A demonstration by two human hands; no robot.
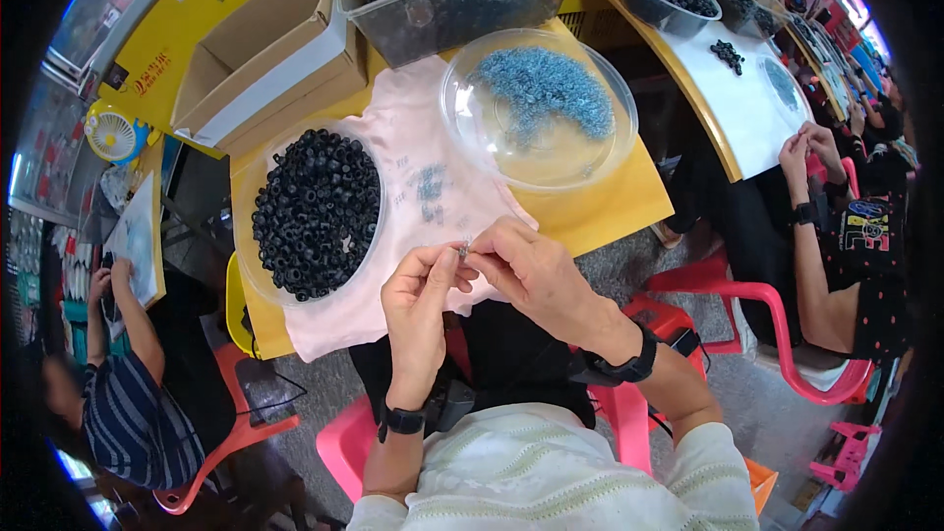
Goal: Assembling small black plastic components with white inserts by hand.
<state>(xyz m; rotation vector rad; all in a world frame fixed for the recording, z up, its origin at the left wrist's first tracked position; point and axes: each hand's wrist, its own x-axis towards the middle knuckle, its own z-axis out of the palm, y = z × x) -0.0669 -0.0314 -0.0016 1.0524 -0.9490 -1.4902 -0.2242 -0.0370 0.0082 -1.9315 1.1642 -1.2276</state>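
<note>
Over the front of a pale pink cloth, my left hand and my right hand meet fingertip to fingertip. Both pinch a tiny silvery piece, too small to tell its exact kind. To the left of my hands, a round clear tub holds a heap of small black ring-shaped parts. A shallow clear round dish lies beyond my right hand, with a tangled mass of small bluish-silver pieces in it. Small dark bits are scattered on the cloth between them.
At the back stand an open cardboard box and a clear rectangular bin of black parts. People work at tables on the left and right. Pink and red plastic chairs stand around, and a small yellow fan is at far left.
</note>
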